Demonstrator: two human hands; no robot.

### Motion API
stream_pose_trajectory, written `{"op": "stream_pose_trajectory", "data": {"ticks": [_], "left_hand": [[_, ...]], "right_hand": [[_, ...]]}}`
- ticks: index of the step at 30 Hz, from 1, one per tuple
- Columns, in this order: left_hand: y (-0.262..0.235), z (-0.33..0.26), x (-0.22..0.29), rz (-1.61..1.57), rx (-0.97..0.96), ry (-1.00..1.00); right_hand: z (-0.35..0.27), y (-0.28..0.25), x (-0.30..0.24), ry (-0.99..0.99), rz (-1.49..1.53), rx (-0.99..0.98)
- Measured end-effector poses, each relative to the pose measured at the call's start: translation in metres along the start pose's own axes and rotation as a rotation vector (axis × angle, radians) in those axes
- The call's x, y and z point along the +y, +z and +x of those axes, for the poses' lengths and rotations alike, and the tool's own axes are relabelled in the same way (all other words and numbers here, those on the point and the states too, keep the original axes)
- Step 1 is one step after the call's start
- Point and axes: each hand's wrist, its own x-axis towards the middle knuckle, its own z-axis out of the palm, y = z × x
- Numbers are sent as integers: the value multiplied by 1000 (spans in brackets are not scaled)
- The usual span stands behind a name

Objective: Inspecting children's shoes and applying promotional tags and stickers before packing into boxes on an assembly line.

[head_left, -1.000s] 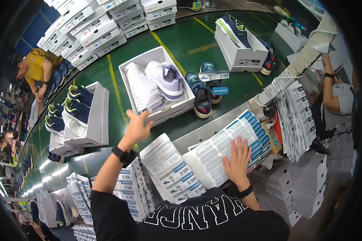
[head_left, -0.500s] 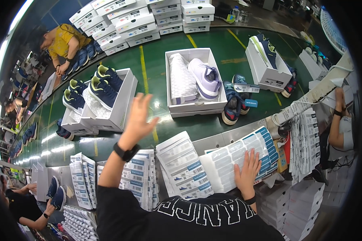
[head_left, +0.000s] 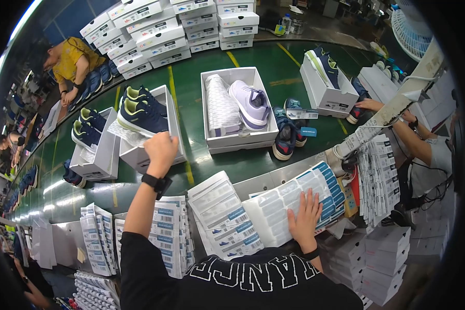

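My left hand (head_left: 161, 153) is closed at the near end of an open white shoebox (head_left: 177, 135), apparently gripping its rim; the fingertips are hidden. Inside this box lie navy sneakers (head_left: 142, 111) with lime lining, over white patterned wrapping paper (head_left: 125, 133). My right hand (head_left: 306, 213) lies flat, fingers spread, on a translucent sheet of blank stickers (head_left: 274, 209). Under it are blue-and-white label sheets (head_left: 331, 182). Just left of that hand are printed label sheets (head_left: 227, 217) with small shoe pictures.
Another box (head_left: 102, 155) of navy sneakers stands left. Ahead, a box (head_left: 235, 147) holds a lilac sneaker, with loose sneakers (head_left: 284, 135) beside it on the green conveyor (head_left: 201, 165). A co-worker's hand (head_left: 369, 105) reaches a shoe at right. Shoeboxes (head_left: 163, 39) are stacked behind.
My left hand has gone from open in the air to closed at the shoebox, which now stands apart from its left neighbour. A co-worker's arm has reached in at right. My right hand stays flat.
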Motion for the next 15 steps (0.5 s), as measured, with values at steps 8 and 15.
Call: {"op": "stream_pose_trajectory", "data": {"ticks": [8,15], "left_hand": [[-38,19,43,-528,-37,356],[-99,-9,-156,-201,259,-146]], "right_hand": [[2,3,3,5,53,-5],[26,-18,3,209,1091,0]]}}
